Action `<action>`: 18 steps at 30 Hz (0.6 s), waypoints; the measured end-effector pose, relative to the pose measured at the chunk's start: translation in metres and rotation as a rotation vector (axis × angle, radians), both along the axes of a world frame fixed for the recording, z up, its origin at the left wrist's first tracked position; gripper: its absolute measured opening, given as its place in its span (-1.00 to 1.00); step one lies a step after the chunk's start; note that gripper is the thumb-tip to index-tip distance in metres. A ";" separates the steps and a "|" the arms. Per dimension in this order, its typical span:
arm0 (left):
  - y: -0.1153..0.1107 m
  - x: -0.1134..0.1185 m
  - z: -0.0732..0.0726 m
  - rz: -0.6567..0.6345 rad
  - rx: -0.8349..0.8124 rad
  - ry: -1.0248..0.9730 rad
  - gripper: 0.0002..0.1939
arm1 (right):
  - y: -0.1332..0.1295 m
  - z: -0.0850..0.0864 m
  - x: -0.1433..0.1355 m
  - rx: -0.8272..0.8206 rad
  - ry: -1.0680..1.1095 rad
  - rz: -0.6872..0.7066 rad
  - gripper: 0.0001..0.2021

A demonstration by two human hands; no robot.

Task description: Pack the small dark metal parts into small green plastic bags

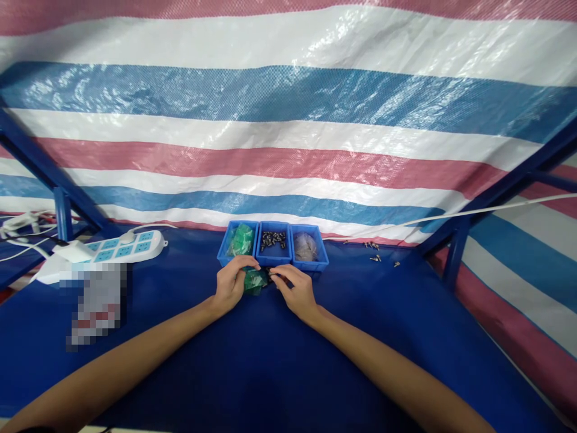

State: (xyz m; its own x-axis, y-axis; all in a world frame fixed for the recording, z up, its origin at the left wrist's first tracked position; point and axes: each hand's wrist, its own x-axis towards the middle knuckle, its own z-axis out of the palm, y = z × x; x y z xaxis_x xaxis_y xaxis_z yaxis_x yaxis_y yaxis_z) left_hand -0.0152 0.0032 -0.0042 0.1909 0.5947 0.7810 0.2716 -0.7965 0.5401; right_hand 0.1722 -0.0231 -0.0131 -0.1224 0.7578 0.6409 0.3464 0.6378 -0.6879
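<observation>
My left hand [231, 284] is closed, its thumb and fingers at the edge of a green see-through plastic piece [255, 281] on the blue table. My right hand [295, 290] is closed in a pinch just right of it. Small dark parts [267, 278] show between the hands; whatever lies between the right fingertips is too small to name. Right behind the hands stand three blue bins in a row. The left bin [224, 261] holds green plastic pieces [241, 239], the middle bin [274, 261] small black-and-metal parts [272, 239], the right bin [311, 265] greyish clear plastic [305, 247].
A white power strip [151, 242] with plugs and cables lies at the back left, beside a blurred-out item [101, 304]. Several small metal parts [375, 258] are scattered at the back right. Blue frame posts [455, 252] and a striped tarp [288, 162] bound the table [288, 373].
</observation>
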 end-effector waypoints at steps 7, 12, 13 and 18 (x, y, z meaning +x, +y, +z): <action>-0.002 0.003 0.005 0.060 0.047 0.071 -0.88 | 0.000 0.000 0.000 -0.057 -0.012 -0.002 -0.86; -0.002 0.003 0.004 0.035 0.068 0.159 -0.88 | -0.001 0.003 0.001 -0.066 -0.066 -0.024 -0.76; -0.002 0.003 0.003 0.022 0.073 0.200 -0.86 | -0.001 0.004 0.001 -0.065 -0.072 -0.024 -0.74; 0.000 0.003 0.001 -0.024 0.120 0.299 -0.75 | -0.001 0.003 0.002 -0.039 -0.100 -0.013 -0.69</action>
